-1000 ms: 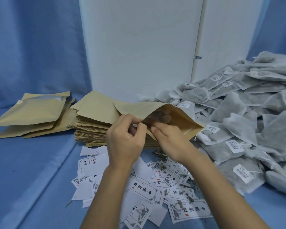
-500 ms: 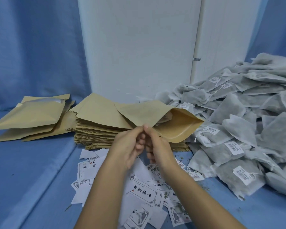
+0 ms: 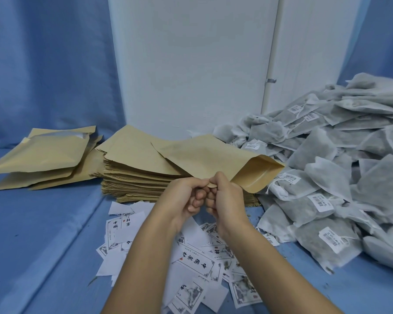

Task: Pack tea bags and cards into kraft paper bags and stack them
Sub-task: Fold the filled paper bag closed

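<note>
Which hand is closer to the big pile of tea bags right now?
Right. The right hand pinches the kraft bag just left of the pile of tea bags; the left hand pinches beside it, farther left from the pile.

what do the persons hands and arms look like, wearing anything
Two bare hands, left hand and right hand, with no gloves, rings, watch or bands showing. The left forearm and right forearm are uncovered down to the frame's edge; no sleeve is in view.
</note>
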